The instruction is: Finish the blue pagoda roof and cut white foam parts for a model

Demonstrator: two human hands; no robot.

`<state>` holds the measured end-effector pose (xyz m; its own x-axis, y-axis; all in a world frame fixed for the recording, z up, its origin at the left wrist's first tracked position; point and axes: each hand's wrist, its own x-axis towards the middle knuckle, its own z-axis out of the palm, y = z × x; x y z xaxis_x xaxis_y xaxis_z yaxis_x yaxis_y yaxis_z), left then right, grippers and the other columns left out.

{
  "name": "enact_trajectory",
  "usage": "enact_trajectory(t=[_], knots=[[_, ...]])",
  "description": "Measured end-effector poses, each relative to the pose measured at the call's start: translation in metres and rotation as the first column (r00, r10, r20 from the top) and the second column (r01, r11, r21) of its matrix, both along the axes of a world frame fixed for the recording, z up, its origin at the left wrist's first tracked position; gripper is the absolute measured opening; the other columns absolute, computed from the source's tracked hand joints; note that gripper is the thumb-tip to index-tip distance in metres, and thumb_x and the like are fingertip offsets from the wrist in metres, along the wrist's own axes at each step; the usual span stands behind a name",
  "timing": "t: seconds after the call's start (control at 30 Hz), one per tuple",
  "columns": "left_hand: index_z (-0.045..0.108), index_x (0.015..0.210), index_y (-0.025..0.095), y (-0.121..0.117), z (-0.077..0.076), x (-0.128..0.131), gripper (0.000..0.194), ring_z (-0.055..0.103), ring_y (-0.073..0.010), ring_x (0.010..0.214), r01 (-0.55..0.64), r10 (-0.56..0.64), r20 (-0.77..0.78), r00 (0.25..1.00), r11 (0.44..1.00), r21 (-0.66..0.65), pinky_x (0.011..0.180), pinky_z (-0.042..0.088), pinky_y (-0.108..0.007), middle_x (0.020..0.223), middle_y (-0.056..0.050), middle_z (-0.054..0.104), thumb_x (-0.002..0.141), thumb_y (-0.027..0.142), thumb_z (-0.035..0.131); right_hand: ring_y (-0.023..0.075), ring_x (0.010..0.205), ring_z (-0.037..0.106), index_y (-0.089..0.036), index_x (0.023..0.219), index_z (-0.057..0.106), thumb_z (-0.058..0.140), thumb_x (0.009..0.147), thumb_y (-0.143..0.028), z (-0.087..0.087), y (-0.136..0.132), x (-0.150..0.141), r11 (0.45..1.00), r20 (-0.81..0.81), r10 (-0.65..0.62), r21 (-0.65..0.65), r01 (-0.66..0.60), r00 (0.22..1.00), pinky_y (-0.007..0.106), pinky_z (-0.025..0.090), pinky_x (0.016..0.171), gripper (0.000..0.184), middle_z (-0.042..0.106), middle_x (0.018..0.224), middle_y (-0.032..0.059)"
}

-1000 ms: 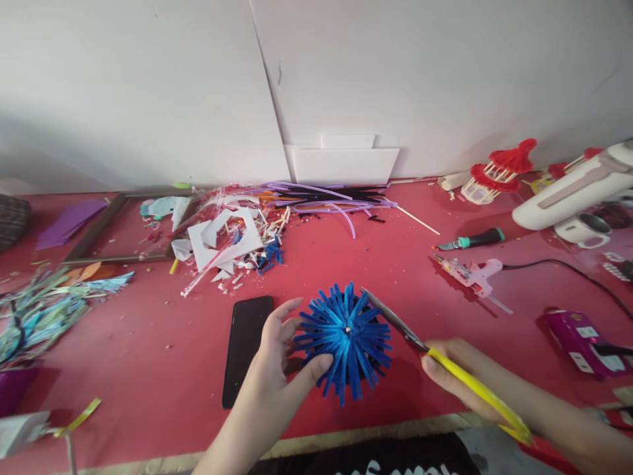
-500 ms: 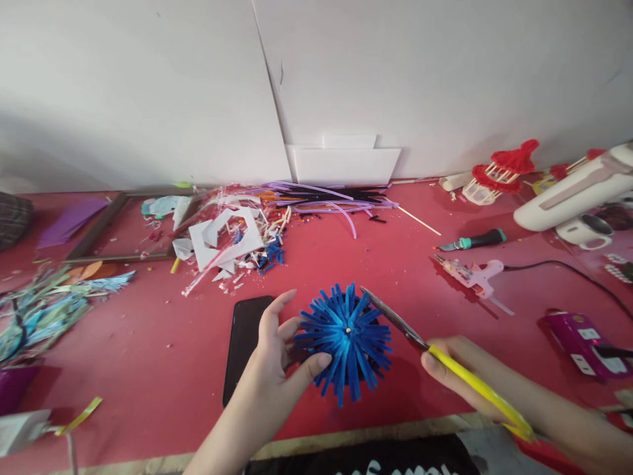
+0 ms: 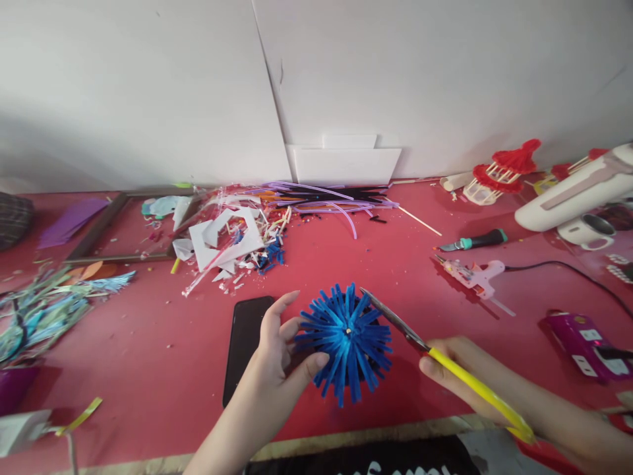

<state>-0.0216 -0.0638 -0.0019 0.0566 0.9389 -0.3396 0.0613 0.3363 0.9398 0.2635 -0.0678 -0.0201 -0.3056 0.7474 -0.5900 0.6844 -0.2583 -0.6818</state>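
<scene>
In the middle of the head view stands a round spray of blue pipe cleaners (image 3: 349, 340), its strands radiating from a small pale tip at the centre. My left hand (image 3: 284, 359) grips its left side, thumb in front and some fingers hidden behind the strands. Scissors (image 3: 459, 376) with yellow handles are in my right hand (image 3: 457, 369). Their blades look closed or nearly so, and the tip lies at the upper right edge of the blue strands. Whether it touches a strand, I cannot tell.
A black phone (image 3: 246, 343) lies beside my left hand. Farther back are paper scraps (image 3: 227, 241) and a bundle of pipe cleaners (image 3: 326, 196). To the right are a utility knife (image 3: 475, 241), a pink glue gun (image 3: 472, 276), a purple power strip (image 3: 583, 346) and a mug (image 3: 583, 231).
Almost nothing differs. My right thumb has shifted very slightly on the scissors; the blue piece and my left hand stay nearly in place.
</scene>
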Motion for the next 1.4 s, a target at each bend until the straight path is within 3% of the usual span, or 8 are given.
enact_trajectory(t=[0.27,0.47,0.63,0.8,1.13,1.3,1.4], knots=[[0.025,0.138,0.032,0.002,-0.014,-0.011,0.064,0.063,-0.0157,0.090,0.068,-0.072,0.070,0.995,0.996,0.053,0.081,0.052,-0.028,0.107,-0.002,0.059,0.089,0.036,0.066,0.0120,0.060,0.017,-0.023,0.062,0.022,0.037,0.081,-0.085,-0.014,0.001,0.003,0.999,0.005,-0.041,0.021,0.041,0.999,0.029,0.014,0.053,0.066,0.016,0.064,-0.0051],[0.019,0.141,0.034,0.015,-0.014,-0.023,0.060,0.063,-0.0148,0.093,0.233,-0.234,0.059,0.970,0.972,0.032,0.085,0.051,-0.029,0.115,-0.003,0.058,0.096,0.040,0.058,0.0131,0.057,0.024,-0.023,0.065,0.024,0.031,0.089,-0.077,-0.008,0.003,0.005,0.998,0.013,0.058,0.030,-0.058,0.998,0.030,0.015,0.053,0.060,0.022,0.063,-0.0039],[0.023,0.140,0.033,0.032,-0.010,-0.030,0.054,0.059,-0.0122,0.081,0.395,-0.394,-0.017,0.919,0.918,0.043,0.074,0.051,-0.027,0.119,-0.005,0.057,0.097,0.043,0.054,0.0139,0.056,0.026,-0.023,0.065,0.026,0.028,0.092,-0.074,-0.001,0.001,0.003,0.997,-0.006,0.071,0.032,-0.071,0.997,0.030,0.017,0.053,0.058,0.025,0.063,-0.0036],[0.030,0.138,0.030,0.046,-0.006,-0.031,0.052,0.054,-0.0106,0.069,0.462,-0.459,-0.074,0.885,0.886,0.041,0.061,0.045,-0.024,0.107,-0.003,0.062,0.095,0.042,0.057,0.0139,0.057,0.024,-0.023,0.065,0.023,0.029,0.092,-0.074,0.000,0.002,0.001,0.998,-0.001,0.047,0.042,-0.047,0.999,0.031,0.015,0.054,0.058,0.021,0.064,-0.0036],[0.031,0.139,0.029,0.049,-0.002,-0.030,0.055,0.054,-0.0117,0.066,0.447,-0.436,-0.173,0.883,0.894,0.029,0.062,0.048,-0.026,0.101,-0.002,0.063,0.093,0.047,0.055,0.0135,0.059,0.017,-0.023,0.063,0.021,0.040,0.089,-0.073,-0.005,-0.003,0.005,1.000,-0.052,-0.014,0.014,0.014,0.999,0.031,0.014,0.053,0.060,0.017,0.066,-0.0040],[0.034,0.136,0.026,0.035,-0.008,-0.028,0.055,0.063,-0.0199,0.088,0.301,-0.282,-0.306,0.909,0.953,0.015,0.077,0.054,-0.035,0.115,-0.008,0.060,0.091,0.054,0.053,0.0134,0.060,0.016,-0.024,0.062,0.022,0.040,0.086,-0.077,-0.009,-0.002,0.002,0.999,-0.021,-0.048,0.006,0.048,0.999,0.030,0.014,0.054,0.061,0.016,0.066,-0.0045],[0.049,0.124,0.023,0.028,-0.010,-0.030,0.049,0.065,-0.0242,0.089,0.252,-0.234,-0.381,0.895,0.968,-0.004,0.075,0.054,-0.037,0.103,-0.008,0.065,0.088,0.055,0.058,0.0136,0.059,0.017,-0.023,0.062,0.021,0.039,0.086,-0.077,-0.012,-0.001,0.001,0.998,-0.023,-0.054,0.025,0.054,0.998,0.030,0.014,0.054,0.061,0.017,0.065,-0.0041]])
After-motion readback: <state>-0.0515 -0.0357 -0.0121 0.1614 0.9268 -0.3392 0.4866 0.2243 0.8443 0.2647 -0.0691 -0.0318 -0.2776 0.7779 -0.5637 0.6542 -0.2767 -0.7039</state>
